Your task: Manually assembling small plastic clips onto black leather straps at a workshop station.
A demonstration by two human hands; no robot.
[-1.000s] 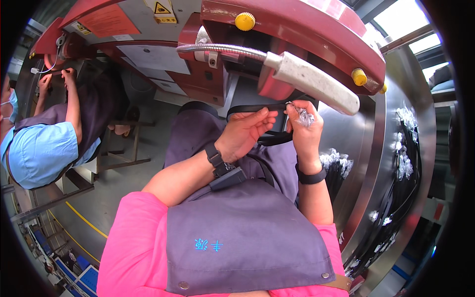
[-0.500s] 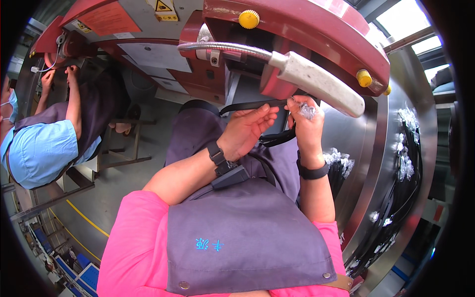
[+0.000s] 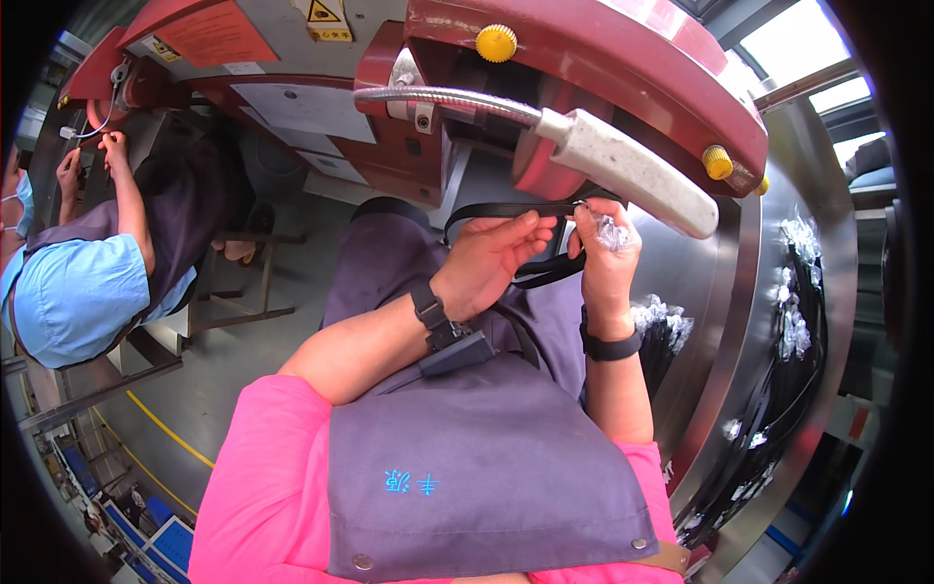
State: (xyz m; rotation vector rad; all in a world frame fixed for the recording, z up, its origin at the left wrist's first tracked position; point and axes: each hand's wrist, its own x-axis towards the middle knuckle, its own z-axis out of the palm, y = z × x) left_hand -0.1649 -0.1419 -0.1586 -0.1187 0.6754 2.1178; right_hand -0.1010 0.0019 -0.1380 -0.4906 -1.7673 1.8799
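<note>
A narrow black belt (image 3: 491, 208) stretches between my hands in front of the machine and loops down over my lap. My left hand (image 3: 486, 261) is closed in a pinch on it, thumb against the fingers. Right of that, my right hand (image 3: 605, 263) grips the belt close under the red wheel (image 3: 538, 165). Crumpled clear plastic wrap (image 3: 613, 234) shows in the right palm; what it covers is hidden. Just above the right hand slants a pale, dusty hood-like nozzle (image 3: 628, 170) on a metal hose (image 3: 448, 95).
A dark red machine frame (image 3: 593, 49) with yellow knobs (image 3: 496, 43) spans the top. Several black belts with plastic-wrapped ends (image 3: 798, 331) lie in a metal trough (image 3: 739, 321) at right; another bunch (image 3: 664, 326) hangs nearer. A co-worker in blue (image 3: 92, 302) sits at left.
Both hands have shifted slightly down with the belt. More of the belt shows between them, and the right hand has turned a little. The co-worker's hands have moved left and apart.
</note>
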